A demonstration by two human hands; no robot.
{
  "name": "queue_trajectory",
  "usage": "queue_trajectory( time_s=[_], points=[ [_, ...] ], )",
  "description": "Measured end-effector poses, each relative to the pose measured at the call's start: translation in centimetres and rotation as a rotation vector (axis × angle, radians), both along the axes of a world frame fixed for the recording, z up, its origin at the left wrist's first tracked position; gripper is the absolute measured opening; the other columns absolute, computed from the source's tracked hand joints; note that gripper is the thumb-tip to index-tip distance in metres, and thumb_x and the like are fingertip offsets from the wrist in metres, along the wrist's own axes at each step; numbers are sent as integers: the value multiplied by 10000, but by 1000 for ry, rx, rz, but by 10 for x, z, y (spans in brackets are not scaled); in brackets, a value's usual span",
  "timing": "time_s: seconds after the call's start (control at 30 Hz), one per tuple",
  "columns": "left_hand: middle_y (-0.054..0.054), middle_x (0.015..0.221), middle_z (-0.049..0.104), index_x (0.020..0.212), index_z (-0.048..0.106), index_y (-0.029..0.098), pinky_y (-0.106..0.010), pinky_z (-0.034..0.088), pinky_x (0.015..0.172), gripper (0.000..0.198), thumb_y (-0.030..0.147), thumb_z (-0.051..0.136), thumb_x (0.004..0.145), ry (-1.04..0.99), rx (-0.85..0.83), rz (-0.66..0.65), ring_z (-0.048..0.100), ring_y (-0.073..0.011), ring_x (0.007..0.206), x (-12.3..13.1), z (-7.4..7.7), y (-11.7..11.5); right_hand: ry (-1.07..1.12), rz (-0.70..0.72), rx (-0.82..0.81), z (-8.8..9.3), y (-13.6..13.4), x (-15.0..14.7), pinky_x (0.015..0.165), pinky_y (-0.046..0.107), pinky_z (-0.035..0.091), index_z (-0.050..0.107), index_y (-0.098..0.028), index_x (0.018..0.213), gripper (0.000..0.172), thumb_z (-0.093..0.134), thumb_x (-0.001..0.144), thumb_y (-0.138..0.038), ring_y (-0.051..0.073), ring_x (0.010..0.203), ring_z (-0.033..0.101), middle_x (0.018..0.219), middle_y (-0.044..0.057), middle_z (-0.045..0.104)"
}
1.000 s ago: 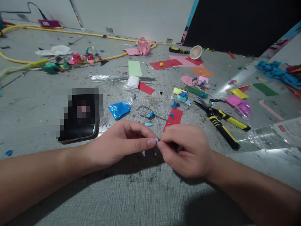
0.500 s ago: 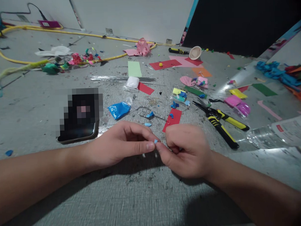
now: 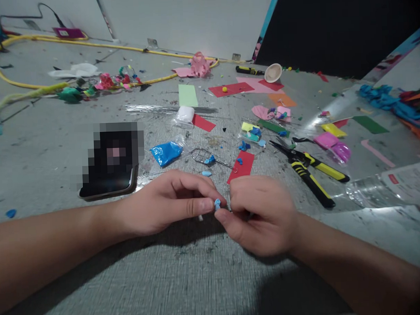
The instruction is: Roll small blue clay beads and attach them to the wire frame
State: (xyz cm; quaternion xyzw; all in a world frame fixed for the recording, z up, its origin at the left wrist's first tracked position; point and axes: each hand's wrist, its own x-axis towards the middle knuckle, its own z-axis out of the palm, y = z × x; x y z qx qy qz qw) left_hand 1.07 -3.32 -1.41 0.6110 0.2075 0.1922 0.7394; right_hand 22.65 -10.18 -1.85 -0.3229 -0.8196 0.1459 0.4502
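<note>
A small light-blue lump of modelling clay (image 3: 217,203) sits between the fingertips of both hands, just above the grey surface. My left hand (image 3: 177,200) pinches it between thumb and forefinger. My right hand (image 3: 260,215) is curled, its thumb tip touching the lump's lower right side; the other fingers fold into the palm. Just beyond the hands lie a light-blue clay piece (image 3: 206,173), a bent wire shape (image 3: 201,154) with blue clay on it, and a red paper strip (image 3: 243,167). Farther back is a bag of blue clay (image 3: 166,153).
At left lies a phone (image 3: 107,163). Yellow-handled pliers (image 3: 310,174) and a clear plastic bottle (image 3: 390,183) are on the right. Behind are thin wires (image 3: 153,109), a white clay packet (image 3: 185,115), coloured paper pieces, a cup (image 3: 273,73) and a yellow cable (image 3: 106,47).
More of the light-blue lump shows between the fingertips. My right hand has shifted slightly downward, its thumb now lower against the lump. My left hand stays nearly in place.
</note>
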Motion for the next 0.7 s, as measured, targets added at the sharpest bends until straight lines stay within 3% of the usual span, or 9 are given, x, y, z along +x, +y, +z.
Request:
queue_trajectory(
  time_s=[0.27, 0.57, 0.63, 0.7],
  points=[
    [-72, 950, 788, 987, 866, 179, -317, 600, 872, 129, 299, 829, 956, -15, 46, -31, 737, -199, 915, 0, 2, 0, -2, -18, 12, -1, 0, -1, 523, 273, 321, 396, -242, 659, 384, 608, 969, -163, 102, 523, 384, 555, -69, 411],
    [-76, 935, 779, 936, 843, 168, -316, 609, 852, 170, 337, 846, 946, -38, 14, -54, 740, -198, 894, 0, 3, 0, 63, 100, -42, -1, 7, 6, 528, 251, 333, 483, -221, 688, 353, 677, 973, -299, 84, 530, 444, 583, -66, 481],
    [-66, 909, 774, 919, 838, 170, -301, 603, 825, 132, 300, 860, 931, -25, 53, -26, 729, -186, 865, 1, 4, -2, 70, 24, -90, -2, 12, 11, 522, 252, 323, 522, -215, 698, 322, 640, 991, -279, 85, 523, 433, 586, -62, 496],
    [-55, 883, 763, 905, 834, 170, -283, 595, 788, 71, 232, 867, 912, -22, 124, -14, 720, -173, 831, 2, 6, -3, 98, -143, -134, -5, 19, 14, 531, 259, 326, 491, -219, 655, 367, 606, 1002, -250, 94, 523, 415, 563, -63, 453]
  ],
)
